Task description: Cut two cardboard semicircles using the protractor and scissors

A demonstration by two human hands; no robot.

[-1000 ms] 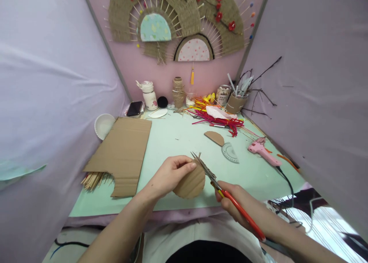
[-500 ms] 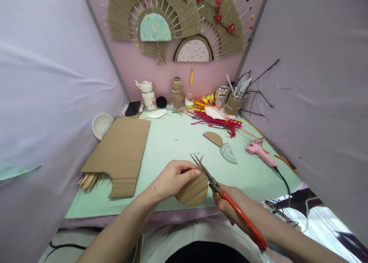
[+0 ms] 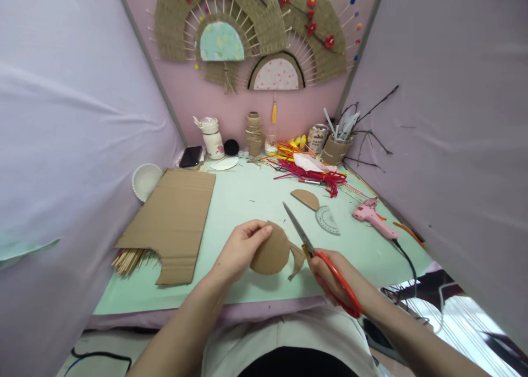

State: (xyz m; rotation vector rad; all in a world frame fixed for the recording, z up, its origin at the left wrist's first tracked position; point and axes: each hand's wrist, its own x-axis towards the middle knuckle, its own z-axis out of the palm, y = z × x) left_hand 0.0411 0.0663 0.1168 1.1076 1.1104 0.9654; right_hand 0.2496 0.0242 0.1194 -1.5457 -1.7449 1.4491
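Note:
Between its thumb and fingers my left hand pinches the upper left edge of a round cardboard disc, held over the front of the table. My right hand grips red-handled scissors, their blades together and pointing up and left, apart from the disc. A curved cardboard scrap hangs or lies between the disc and the scissors; whether it touches either one I cannot tell. Beyond the scissors are a cardboard half-circle and a clear protractor.
A notched cardboard sheet covers thin wooden sticks on the left. To the right lies a pink glue gun with its cord over the edge. Red and yellow strips, a twine spool and a white bottle line the back.
The scissors have come away from the disc's edge and closed. My left hand has shifted the disc slightly up and left and turned it. A curved scrap now shows beside it.

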